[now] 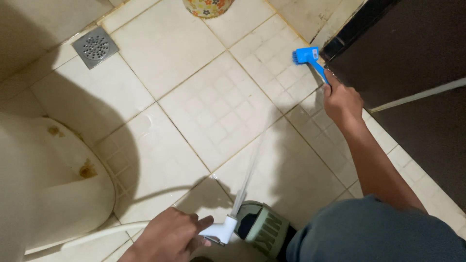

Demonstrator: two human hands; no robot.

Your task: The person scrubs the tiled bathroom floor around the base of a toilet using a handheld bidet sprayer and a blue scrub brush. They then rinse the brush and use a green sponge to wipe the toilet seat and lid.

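The floor (213,97) is pale cream tile with darker, grimy grout lines; some tiles are plain, others pressed into small squares. A square metal drain (95,47) sits at the upper left. At the left edge lies a pale toilet (58,184) with brown stains. A dark door (412,53) fills the upper right, and a flowered tub (208,7) shows at the top edge. The right hand (342,101) is closed around the handle of a blue brush (307,57), whose bristles rest on the tile just beside the door. The left hand (170,237) grips a white sprayer (221,230) on a hose (97,235), sending a thin stream (250,167) of water over the floor. A green slipper (267,230) is just beside the sprayer.
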